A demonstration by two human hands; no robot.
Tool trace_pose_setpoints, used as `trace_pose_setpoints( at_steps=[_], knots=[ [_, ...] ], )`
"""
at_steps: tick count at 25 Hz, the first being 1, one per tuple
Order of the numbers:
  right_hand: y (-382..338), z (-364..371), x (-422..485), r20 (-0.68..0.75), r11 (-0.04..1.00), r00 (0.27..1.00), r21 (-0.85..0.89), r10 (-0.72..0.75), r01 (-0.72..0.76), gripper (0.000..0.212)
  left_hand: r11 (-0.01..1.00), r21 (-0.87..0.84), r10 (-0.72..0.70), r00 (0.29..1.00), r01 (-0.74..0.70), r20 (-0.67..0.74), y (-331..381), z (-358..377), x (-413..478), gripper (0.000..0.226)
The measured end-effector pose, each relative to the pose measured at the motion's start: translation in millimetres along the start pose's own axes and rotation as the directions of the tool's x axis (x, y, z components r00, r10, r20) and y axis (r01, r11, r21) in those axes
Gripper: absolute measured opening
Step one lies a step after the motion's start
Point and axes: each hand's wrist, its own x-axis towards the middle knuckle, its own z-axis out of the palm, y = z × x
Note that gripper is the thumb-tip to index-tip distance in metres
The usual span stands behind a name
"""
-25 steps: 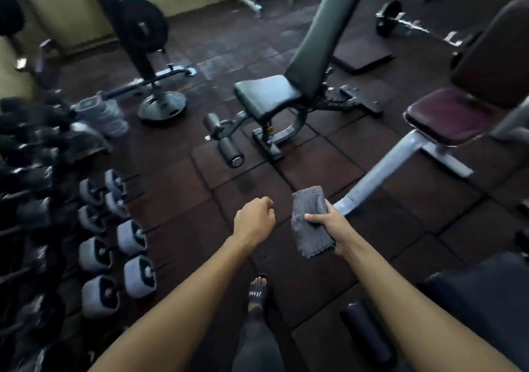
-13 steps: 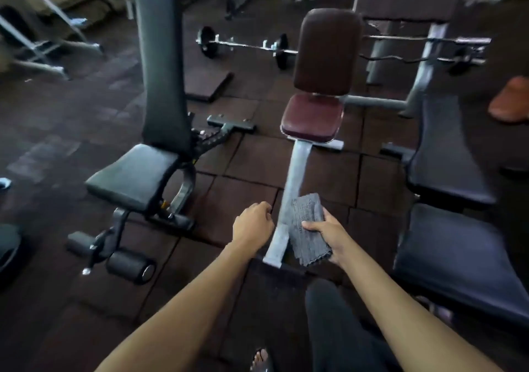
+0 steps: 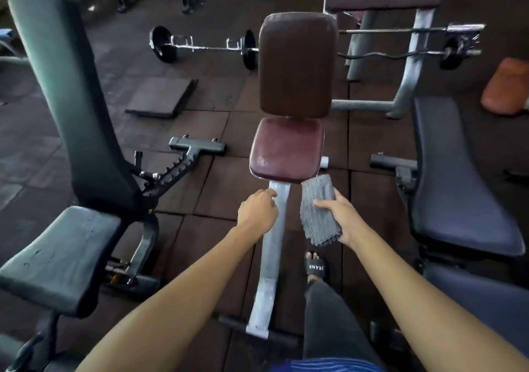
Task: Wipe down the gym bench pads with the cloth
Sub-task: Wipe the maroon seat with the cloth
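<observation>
The floor [image 3: 226, 200] is tiled. A black bench [image 3: 71, 99], maroon bench [image 3: 287, 148], barbell [image 3: 206, 47] and loose mat [image 3: 161, 96] rest on it.

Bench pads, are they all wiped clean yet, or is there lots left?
Done: nothing looks wiped yet. In hand: the right hand grips the folded grey cloth at the maroon seat pad's front corner; I cannot tell if it touches. Left: that seat pad, the maroon backrest, the black bench and the blue bench.
</observation>
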Motion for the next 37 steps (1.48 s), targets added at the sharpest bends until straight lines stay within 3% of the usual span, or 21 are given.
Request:
trace_pose_setpoints(
  at_steps=[6,12,15,18,19,21,23,24,29,31,33,37],
  knots=[
    [-102.3,-9.1,126.6,-0.021,0.99,0.99,-0.024,0.14,-0.14,0.031,0.998,0.012,-0.066,0.997,0.065,0.048,32.0,-7.3,155.2,0.036],
    [-69.5,-3.3,265.0,-0.072,0.959,0.956,0.001,0.284,-0.285,0.029,0.994,0.07,-0.088,0.984,0.078,0.152,-14.8,60.4,279.8,0.036],
    [-33.9,8.0,334.0,-0.122,0.96,0.962,-0.11,0.245,-0.259,0.053,0.995,0.103,-0.033,0.985,0.015,0.17,-53.9,103.3,340.1,0.041],
    [-2.8,15.3,393.0,-0.217,0.928,0.976,-0.363,-0.001,-0.079,0.048,0.983,0.119,0.13,0.988,-0.14,0.087,-91.8,145.9,405.3,0.046],
    [6.0,19.0,404.6,-0.221,0.831,0.967,-0.556,-0.128,-0.017,0.05,0.979,0.125,0.158,0.987,-0.162,0.038,-103.2,157.2,423.2,0.045],
    [29.7,24.7,419.2,-0.195,0.451,0.922,-0.892,-0.334,-0.026,0.054,0.97,0.148,0.196,0.98,-0.191,-0.022,-121.0,174.8,452.2,0.045],
    [63.9,25.8,420.5,-0.102,0.081,0.906,-0.994,-0.411,-0.075,0.063,0.961,0.162,0.235,0.971,-0.224,-0.052,-136.6,188.0,469.3,0.047],
    [78.6,21.0,418.2,-0.044,-0.023,0.909,-0.998,-0.415,-0.059,0.067,0.957,0.16,0.255,0.965,-0.244,-0.056,-141.1,191.6,472.0,0.049],
    [81.3,10.0,449.4,0.204,-0.173,0.851,-0.976,-0.484,0.136,0.057,0.956,0.172,0.256,0.962,-0.238,-0.09,-148.4,201.7,471.2,0.054],
    [57.2,22.1,481.6,0.23,-0.183,0.835,-0.97,-0.5,0.158,0.053,0.956,0.185,0.247,0.964,-0.226,-0.099,-149.4,201.0,470.7,0.055],
    [30.3,19.3,512.3,0.159,-0.132,0.841,-0.986,-0.517,0.105,0.052,0.954,0.203,0.244,0.965,-0.221,-0.098,-146.8,200.8,470.7,0.055],
    [15.5,-15.4,518.2,-0.134,0.136,0.835,-0.988,-0.533,-0.072,0.052,0.95,0.227,0.241,0.966,-0.214,-0.099,-145.0,200.8,471.0,0.054]
  ],
)
